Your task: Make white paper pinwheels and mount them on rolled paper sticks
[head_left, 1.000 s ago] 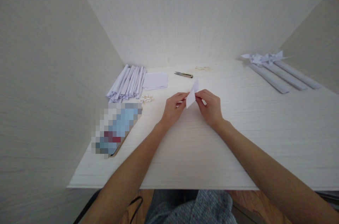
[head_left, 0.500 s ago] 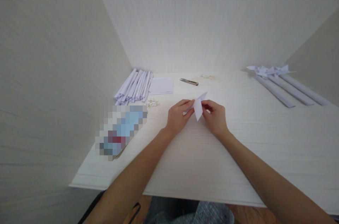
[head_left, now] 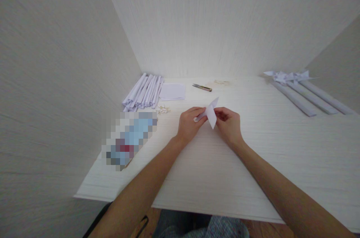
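A folded white paper pinwheel (head_left: 211, 114) is between my two hands, above the middle of the table, its pointed blades sticking up and down. My left hand (head_left: 190, 122) pinches it from the left, with a paper blade showing between thumb and fingers. From the right, my right hand (head_left: 229, 123) is closed at the pinwheel's edge; its fingertips are partly hidden behind the paper. Beyond the hands lie small thread snips (head_left: 201, 87) on the table (head_left: 202, 170).
Rolled paper sticks (head_left: 144, 92) are heaped at the back left, beside flat paper sheets (head_left: 172, 92). Small pale bits (head_left: 163, 109) lie in front of them, near a blurred blue object (head_left: 132, 138). At right are finished-looking pinwheels on paper sticks (head_left: 305, 95). Walls enclose the table.
The pinwheel has turned slightly between my fingers, its lower blade now pointing further right. Both hands stay nearly in place. The whole view has shifted a little.
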`<state>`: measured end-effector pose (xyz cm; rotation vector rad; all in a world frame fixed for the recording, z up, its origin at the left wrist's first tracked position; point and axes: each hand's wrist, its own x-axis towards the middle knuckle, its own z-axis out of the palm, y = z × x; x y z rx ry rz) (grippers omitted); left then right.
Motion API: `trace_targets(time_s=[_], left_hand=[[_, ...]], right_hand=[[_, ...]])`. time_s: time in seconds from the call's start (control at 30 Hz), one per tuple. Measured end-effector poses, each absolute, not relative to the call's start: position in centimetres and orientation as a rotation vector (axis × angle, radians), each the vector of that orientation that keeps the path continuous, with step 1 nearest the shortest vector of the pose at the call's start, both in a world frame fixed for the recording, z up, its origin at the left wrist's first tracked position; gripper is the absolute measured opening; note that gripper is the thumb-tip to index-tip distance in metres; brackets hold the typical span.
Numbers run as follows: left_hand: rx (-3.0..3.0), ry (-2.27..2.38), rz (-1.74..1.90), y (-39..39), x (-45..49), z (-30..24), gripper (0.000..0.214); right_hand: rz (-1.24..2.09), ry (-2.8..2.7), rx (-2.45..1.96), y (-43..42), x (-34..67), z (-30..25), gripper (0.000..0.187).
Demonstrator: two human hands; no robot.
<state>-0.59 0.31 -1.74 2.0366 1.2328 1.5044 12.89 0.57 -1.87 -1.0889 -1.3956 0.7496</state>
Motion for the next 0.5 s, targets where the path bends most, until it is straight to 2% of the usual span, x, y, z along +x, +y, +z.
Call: trace_targets(time_s=[0.5], left_hand=[[1.998,1.185,1.490,0.10,-0.36,-1.34,0.018]], right_hand=[[0.547,-1.619,-1.211,-0.02,12.75,-1.13,0.017]])
